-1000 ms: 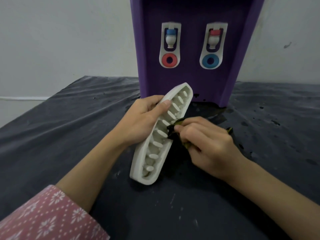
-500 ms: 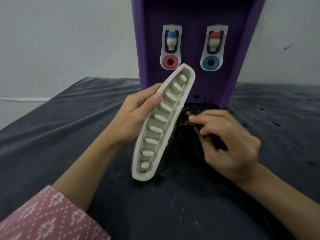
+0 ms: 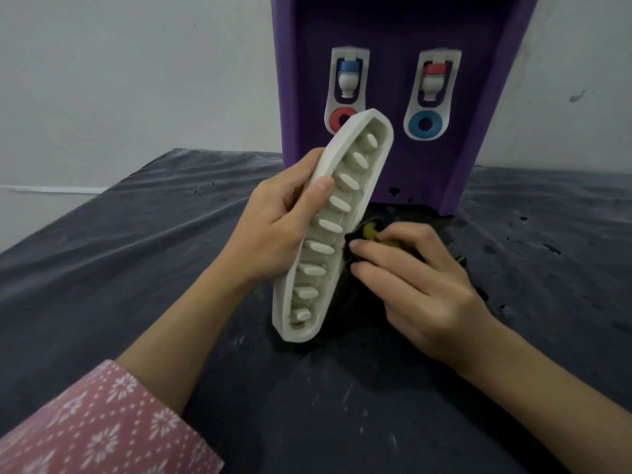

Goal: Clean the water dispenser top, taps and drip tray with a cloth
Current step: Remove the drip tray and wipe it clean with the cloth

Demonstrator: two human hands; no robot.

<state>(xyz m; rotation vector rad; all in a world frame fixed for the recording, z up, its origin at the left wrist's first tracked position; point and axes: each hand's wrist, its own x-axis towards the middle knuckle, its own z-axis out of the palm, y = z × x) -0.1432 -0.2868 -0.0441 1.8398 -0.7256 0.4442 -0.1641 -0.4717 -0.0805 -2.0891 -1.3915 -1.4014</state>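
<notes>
Dispenser (image 3: 393,35), purple, stands on the dark table (image 3: 136,268), its two taps (image 3: 348,80) facing the camera. Tray (image 3: 345,186), white and tilted on end, is gripped at its left rim by the left hand (image 3: 273,230), thumb curled over. Right hand (image 3: 413,285) pinches a dark cloth (image 3: 371,230) against the tray's right edge.

Your left arm wears a pink sleeve (image 3: 102,429) — soft rose fabric printed with small white flower bursts and rows of fine white dots. Its cuff ends partway up the forearm, leaving your left hand (image 3: 273,230) bare. Your right hand (image 3: 417,289) and forearm are bare too — no sleeve, ring or watch shows.
</notes>
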